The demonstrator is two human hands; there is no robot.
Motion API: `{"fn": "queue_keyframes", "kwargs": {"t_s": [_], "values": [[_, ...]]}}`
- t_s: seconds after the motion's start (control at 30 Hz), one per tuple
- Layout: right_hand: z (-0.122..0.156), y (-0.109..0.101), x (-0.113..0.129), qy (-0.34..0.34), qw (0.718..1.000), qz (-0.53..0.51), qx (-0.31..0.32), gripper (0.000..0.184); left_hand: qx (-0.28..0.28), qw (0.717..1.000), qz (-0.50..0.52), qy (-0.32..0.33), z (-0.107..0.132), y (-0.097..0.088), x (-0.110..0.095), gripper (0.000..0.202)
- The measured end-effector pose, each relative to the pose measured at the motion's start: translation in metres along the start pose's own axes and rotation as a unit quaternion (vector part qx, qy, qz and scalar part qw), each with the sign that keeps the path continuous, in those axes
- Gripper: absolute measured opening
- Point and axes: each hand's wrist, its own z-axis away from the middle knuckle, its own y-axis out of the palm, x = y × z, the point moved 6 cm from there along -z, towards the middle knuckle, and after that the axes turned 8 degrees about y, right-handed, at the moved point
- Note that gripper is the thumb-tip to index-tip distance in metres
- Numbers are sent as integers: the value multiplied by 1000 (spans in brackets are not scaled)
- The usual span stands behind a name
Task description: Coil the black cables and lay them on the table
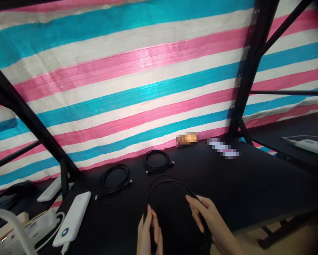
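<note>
A black cable (pixel 164 179) arches in a loose loop between my two hands, near the front of the black table. My left hand (pixel 150 230) pinches the loop's left side, fingers closed on it. On the other side my right hand (pixel 208 216) grips the cable, with more of its strands hanging below the palm. The lower part of the loop is hard to make out against dark surfaces. Just beyond lie two coiled black cables, one (pixel 156 160) in the middle and another (pixel 115 179) to its left, their plug ends showing.
A white power bank (pixel 73 217) with a cord lies at the left of the black table (pixel 254 177), near a white power strip (pixel 39 226). Two blurred-out items lie along the back edge. Black frame posts (pixel 243 78) and a striped sheet (pixel 137 88) stand behind.
</note>
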Motion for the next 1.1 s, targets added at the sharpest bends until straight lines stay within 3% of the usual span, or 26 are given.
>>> {"fn": "queue_keyframes", "kwargs": {"t_s": [0.13, 0.23, 0.37, 0.47, 0.53, 0.67, 0.8, 0.9, 0.97, 1.1], "values": [[-18, -9, -20, 82, 995, -11, -49, 45, -62, 982, 170, -53, -17, -3, 22, 61], [-31, -5, -32, 112, 993, 46, -6, 54, -94, 974, 197, -53, -28, -2, 25, 71], [-41, -8, -40, 117, 988, 97, 5, 61, -117, 985, 123, -13, -41, -5, 23, 72], [-47, -18, -41, 90, 990, 108, -11, 59, -91, 995, -15, 39, -46, -7, 12, 59], [-50, -23, -39, 50, 991, 123, -6, 51, -62, 987, -119, 89, -48, -5, -2, 52], [-54, -24, -40, 10, 985, 169, 26, 45, -37, 933, -301, 194, -51, 4, -38, 63], [-54, -19, -40, 5, 980, 196, 32, 50, 31, 828, -501, 250, -58, 26, -60, 37], [-56, -19, -41, 12, 981, 191, 24, 52, 75, 769, -571, 276, -64, 40, -65, 26], [-58, -20, -44, 23, 983, 181, 19, 52, 88, 755, -586, 281, -70, 44, -64, 24], [-64, -23, -55, 45, 986, 163, 12, 53, 84, 754, -588, 280, -85, 37, -51, 23]]}}
